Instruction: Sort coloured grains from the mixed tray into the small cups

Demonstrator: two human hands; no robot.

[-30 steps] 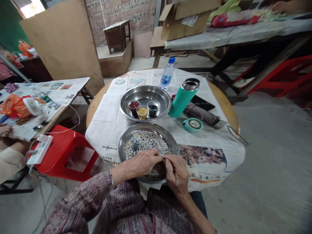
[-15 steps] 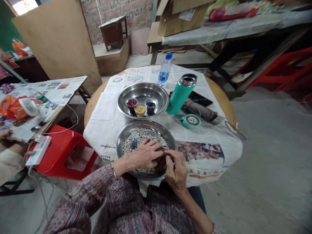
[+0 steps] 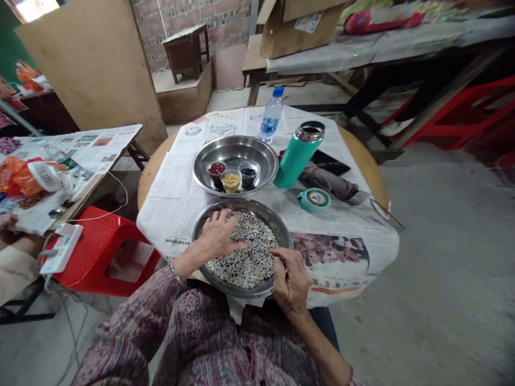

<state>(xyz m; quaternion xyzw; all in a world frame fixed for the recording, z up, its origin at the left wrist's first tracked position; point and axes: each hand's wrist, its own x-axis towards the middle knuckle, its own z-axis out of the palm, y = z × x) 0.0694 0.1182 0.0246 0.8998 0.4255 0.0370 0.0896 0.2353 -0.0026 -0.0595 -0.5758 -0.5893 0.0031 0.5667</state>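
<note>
A steel basin (image 3: 200,217) in front of me holds a loose mix of white, black and yellow grains and beans (image 3: 251,244). My left hand (image 3: 219,236) lies over the left side of the mix, palm down, fingers spread, with nothing gripped. Across the basin's right rim is my right hand (image 3: 293,276), its thumb and forefinger drawn together above the grains. Whatever is between those fingertips is too small or hidden to make out. Behind stands a second steel basin (image 3: 201,170) with clear cups of red beans (image 3: 216,169), yellow beans (image 3: 231,179) and black beans (image 3: 248,174).
On the newspaper-covered table (image 3: 164,177) stand a water bottle (image 3: 271,115) and an open green thermos (image 3: 300,155). The thermos cap (image 3: 314,199) and a folded umbrella (image 3: 332,179) lie to the right. At left is a red stool (image 3: 108,252) with a power strip (image 3: 62,249).
My left hand has moved left and slightly away from me, off the middle of the basin, and its fingers have spread. The grains there now lie more evenly. My right hand stays at the rim.
</note>
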